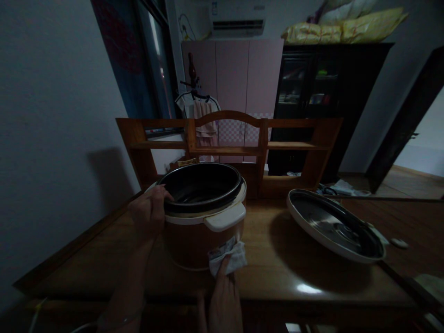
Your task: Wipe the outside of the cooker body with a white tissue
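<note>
A brown and white rice cooker [189, 243] stands lidless on the wooden tabletop, with a black inner pot [204, 178] inside it. My left hand [148, 210] grips the cooker's rim on its left side, fingers hooked over the edge. Low on the cooker's front, my right hand [225, 296] presses a crumpled white cloth [236, 259] against the body near a label. The fingers hold the cloth from below, partly hidden by it. To the right, the round cooker lid [329, 226] lies with its metal inner side facing up.
Behind the cooker rises a wooden shelf back [227, 150]. A grey wall [62, 138] borders the table's left side. Further off are a pink wardrobe [232, 78], a dark cabinet [333, 106] and clothes [203, 113] on a rack. The room is dim.
</note>
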`<state>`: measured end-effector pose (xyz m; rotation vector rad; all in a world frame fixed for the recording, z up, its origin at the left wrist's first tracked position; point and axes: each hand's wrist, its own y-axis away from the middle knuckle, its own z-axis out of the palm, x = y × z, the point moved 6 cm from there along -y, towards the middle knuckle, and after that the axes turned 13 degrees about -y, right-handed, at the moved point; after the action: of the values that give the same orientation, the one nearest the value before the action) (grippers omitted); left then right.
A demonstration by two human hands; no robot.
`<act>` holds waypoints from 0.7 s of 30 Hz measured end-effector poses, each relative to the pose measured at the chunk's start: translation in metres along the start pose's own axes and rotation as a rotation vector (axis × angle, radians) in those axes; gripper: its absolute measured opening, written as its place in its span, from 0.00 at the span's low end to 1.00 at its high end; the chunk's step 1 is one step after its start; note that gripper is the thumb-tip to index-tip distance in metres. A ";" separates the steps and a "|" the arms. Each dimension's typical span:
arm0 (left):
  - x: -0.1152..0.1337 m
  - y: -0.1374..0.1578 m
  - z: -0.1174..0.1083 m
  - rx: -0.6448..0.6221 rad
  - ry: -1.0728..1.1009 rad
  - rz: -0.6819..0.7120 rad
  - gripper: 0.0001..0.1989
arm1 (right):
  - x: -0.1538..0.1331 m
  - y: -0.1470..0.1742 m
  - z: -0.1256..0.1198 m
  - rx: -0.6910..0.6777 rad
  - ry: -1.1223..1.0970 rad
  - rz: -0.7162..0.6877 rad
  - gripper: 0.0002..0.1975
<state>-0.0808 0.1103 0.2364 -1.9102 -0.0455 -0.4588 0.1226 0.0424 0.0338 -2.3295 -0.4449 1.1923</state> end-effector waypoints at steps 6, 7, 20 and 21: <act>0.001 0.000 0.000 0.008 -0.003 0.013 0.24 | 0.001 0.004 0.003 0.003 0.011 -0.003 0.43; 0.001 0.000 0.000 0.008 -0.007 0.015 0.24 | 0.002 0.004 0.004 0.000 0.012 -0.002 0.43; 0.000 -0.001 0.000 0.008 -0.037 0.026 0.24 | 0.002 0.005 0.004 -0.010 0.017 -0.013 0.44; 0.000 -0.001 0.001 0.010 -0.036 0.026 0.24 | 0.003 0.005 0.003 -0.005 0.017 -0.015 0.44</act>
<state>-0.0811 0.1111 0.2367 -1.9068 -0.0470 -0.4062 0.1217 0.0403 0.0275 -2.3350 -0.4589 1.1653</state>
